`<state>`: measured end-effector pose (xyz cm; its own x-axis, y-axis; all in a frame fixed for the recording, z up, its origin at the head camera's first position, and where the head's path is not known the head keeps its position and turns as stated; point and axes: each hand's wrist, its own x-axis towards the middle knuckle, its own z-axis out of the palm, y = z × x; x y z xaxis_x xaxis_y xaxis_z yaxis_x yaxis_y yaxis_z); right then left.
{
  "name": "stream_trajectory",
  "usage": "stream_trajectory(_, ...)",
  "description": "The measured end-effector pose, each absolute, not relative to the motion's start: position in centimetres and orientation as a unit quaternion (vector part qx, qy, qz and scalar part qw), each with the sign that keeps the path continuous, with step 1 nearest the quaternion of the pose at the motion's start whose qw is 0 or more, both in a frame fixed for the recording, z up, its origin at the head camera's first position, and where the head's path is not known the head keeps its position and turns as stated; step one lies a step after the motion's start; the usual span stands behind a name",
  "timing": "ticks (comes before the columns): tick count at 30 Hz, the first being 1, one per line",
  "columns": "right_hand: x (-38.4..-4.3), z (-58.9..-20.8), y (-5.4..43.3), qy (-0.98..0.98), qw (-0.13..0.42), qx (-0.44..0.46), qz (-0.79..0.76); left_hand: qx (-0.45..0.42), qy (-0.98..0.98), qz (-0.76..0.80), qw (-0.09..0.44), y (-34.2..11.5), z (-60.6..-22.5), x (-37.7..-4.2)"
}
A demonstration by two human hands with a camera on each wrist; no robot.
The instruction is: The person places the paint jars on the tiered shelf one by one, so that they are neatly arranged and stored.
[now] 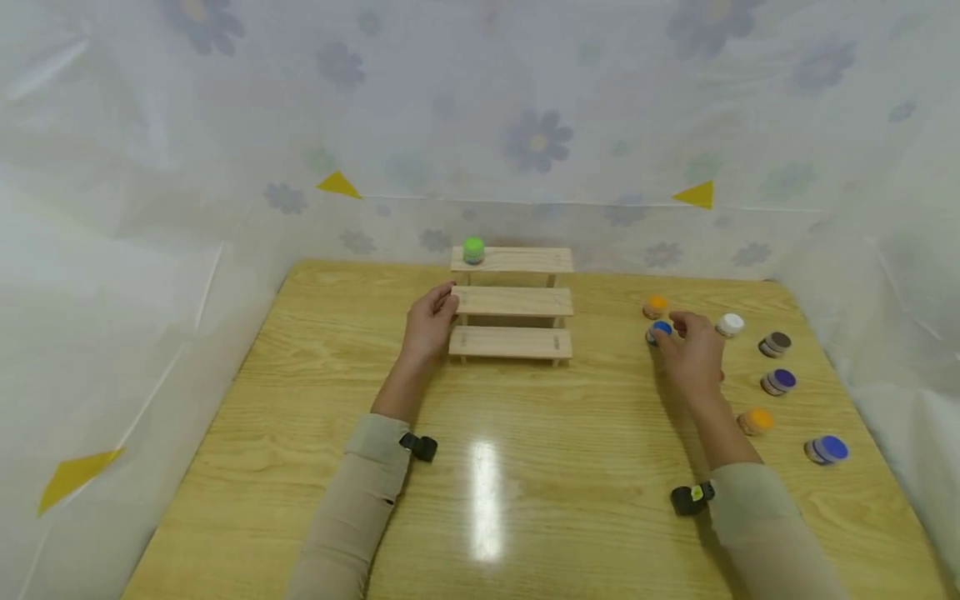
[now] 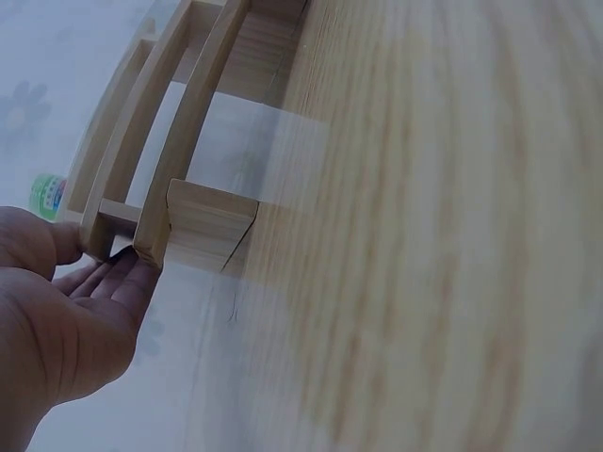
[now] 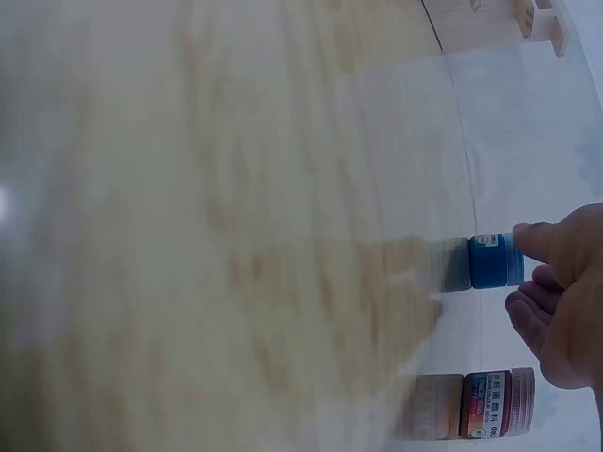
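A three-tier wooden step shelf [image 1: 512,342] stands toward the back of the table. My left hand [image 1: 431,323] grips the left end of its middle step, thumb at the top and the other fingers beneath, as the left wrist view shows. On the left of the top step is a small paint jar with a green lid [image 1: 473,250]. To the right of the shelf, my right hand [image 1: 693,354] is at a blue paint jar [image 3: 488,261] standing on the table. Its thumb [image 3: 534,242] is right at the lid, and the other fingers are bent beside it.
An orange-lidded jar [image 1: 656,307] stands just behind the blue one. Farther right are jars with white [image 1: 730,324], brown [image 1: 776,343], purple [image 1: 780,382], orange [image 1: 755,421] and blue lids [image 1: 827,450]. Flowered white sheeting [image 1: 450,125] encloses the wooden table [image 1: 337,333].
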<state>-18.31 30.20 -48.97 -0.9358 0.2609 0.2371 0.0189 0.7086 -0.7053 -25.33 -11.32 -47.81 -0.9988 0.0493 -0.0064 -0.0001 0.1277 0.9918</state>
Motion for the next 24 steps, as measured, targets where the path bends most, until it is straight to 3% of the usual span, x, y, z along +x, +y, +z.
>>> stream_trajectory(13,-18.8,-49.2,30.1,-0.913,0.150,-0.079,0.370,0.020,0.755,0.655,0.017,-11.2,-47.8,-25.3)
stream_trajectory(24,-19.0,-46.6,28.0,-0.901,0.203,0.014,0.382,0.024,0.752,0.658,0.014,-11.3,-47.9,-25.3)
